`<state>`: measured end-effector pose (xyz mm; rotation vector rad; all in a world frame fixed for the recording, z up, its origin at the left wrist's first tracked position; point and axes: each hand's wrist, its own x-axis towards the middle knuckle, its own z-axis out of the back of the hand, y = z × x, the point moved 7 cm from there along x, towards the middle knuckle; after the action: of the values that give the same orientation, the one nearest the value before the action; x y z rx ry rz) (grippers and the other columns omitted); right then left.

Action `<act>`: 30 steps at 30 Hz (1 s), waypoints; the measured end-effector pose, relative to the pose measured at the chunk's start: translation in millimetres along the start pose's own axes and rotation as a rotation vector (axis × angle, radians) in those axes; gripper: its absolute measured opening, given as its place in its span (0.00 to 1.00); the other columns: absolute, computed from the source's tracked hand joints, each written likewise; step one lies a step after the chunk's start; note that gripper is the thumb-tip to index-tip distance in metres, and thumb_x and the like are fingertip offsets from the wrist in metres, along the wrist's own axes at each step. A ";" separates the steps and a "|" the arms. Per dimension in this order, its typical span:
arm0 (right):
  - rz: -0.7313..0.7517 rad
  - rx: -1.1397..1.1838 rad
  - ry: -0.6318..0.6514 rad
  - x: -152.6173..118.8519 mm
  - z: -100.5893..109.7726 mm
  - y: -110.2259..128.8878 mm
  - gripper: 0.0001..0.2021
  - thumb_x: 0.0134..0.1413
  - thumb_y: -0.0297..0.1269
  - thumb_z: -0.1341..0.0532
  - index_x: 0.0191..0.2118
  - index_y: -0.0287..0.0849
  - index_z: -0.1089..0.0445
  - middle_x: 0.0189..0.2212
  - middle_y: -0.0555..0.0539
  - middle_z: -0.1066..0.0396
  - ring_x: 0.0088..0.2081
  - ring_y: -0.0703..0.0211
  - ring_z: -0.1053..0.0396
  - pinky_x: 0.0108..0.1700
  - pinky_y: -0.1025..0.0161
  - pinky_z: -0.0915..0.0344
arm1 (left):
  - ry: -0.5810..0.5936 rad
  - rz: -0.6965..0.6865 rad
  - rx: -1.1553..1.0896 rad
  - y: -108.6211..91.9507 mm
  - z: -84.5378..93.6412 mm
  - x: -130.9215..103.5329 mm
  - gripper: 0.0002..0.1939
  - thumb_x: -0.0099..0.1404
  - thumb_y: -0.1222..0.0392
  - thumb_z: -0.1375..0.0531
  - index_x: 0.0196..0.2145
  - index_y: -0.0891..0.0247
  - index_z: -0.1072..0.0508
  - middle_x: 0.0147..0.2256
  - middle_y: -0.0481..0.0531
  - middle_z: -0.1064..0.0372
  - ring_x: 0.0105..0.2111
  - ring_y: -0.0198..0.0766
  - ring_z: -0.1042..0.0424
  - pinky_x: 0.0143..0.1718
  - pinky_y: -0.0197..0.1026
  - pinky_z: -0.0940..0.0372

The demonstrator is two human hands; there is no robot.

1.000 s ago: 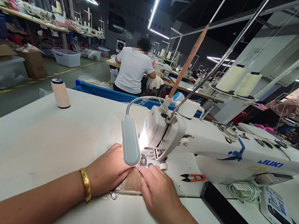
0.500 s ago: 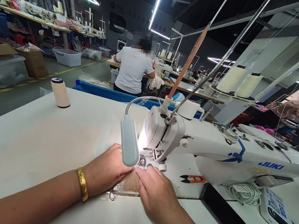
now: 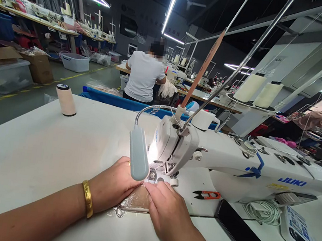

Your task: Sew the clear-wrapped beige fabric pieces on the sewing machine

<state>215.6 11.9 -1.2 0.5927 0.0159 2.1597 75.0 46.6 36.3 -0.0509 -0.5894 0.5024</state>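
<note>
A small tan-brown piece with a shiny, plastic-like surface (image 3: 137, 199) lies at the front of the white sewing machine (image 3: 219, 148), between my hands. My left hand (image 3: 112, 185) grips its left side, the fingertips partly behind the grey lamp head (image 3: 139, 153). My right hand (image 3: 169, 211) is closed on the piece's right side, thumb and fingers close to the presser foot (image 3: 152, 174). The lamp and my fingers hide the piece's far edge and the needle. A small metal ring (image 3: 119, 212) shows at the piece's near edge.
Orange-handled thread snips (image 3: 207, 194), a black phone (image 3: 247, 240) and a coiled white cable (image 3: 263, 210) lie on the right. A peach thread cone (image 3: 66, 100) stands at the table's far left. Beyond the table, a person in a white shirt (image 3: 143, 76) sits facing away.
The whole view has shifted slightly. My hands and the brown piece keep nearly the same places at the machine; nothing has been let go.
</note>
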 end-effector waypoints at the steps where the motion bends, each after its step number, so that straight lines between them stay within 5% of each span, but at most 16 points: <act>1: -0.003 0.020 0.001 -0.4 1.1 -0.1 0.19 0.62 0.23 0.47 0.53 0.43 0.27 0.34 0.46 0.27 0.33 0.51 0.31 0.33 0.58 0.34 | 0.008 0.004 0.002 0.3 -0.5 0.0 0.16 0.78 0.67 0.50 0.35 0.60 0.26 0.38 0.51 0.21 0.38 0.41 0.25 0.43 0.45 0.34; 12: -0.065 0.044 -0.180 1.5 23.0 -12.4 0.15 0.71 0.29 0.48 0.55 0.42 0.29 0.31 0.47 0.27 0.32 0.54 0.29 0.36 0.59 0.29 | 0.038 0.071 0.035 11.0 -8.5 -1.1 0.12 0.72 0.72 0.47 0.36 0.60 0.26 0.41 0.51 0.21 0.40 0.42 0.24 0.46 0.45 0.33; 25: -0.086 0.092 -0.210 -1.2 23.5 -12.5 0.13 0.72 0.31 0.48 0.54 0.42 0.30 0.25 0.52 0.33 0.25 0.56 0.33 0.30 0.61 0.32 | 0.065 0.107 0.081 12.3 -12.4 -2.5 0.13 0.74 0.71 0.48 0.37 0.61 0.25 0.39 0.52 0.22 0.40 0.43 0.26 0.44 0.44 0.32; 30: -0.144 0.098 -0.149 -4.3 15.2 -17.1 0.14 0.72 0.33 0.49 0.54 0.44 0.29 0.26 0.51 0.30 0.25 0.55 0.32 0.29 0.61 0.34 | 0.143 0.253 0.094 24.0 -16.0 -3.3 0.09 0.74 0.65 0.44 0.42 0.59 0.23 0.47 0.55 0.23 0.47 0.49 0.25 0.50 0.49 0.30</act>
<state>236.9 16.3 6.7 0.7843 0.0812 1.9798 70.8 67.7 16.7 -0.0719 -0.4206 0.7649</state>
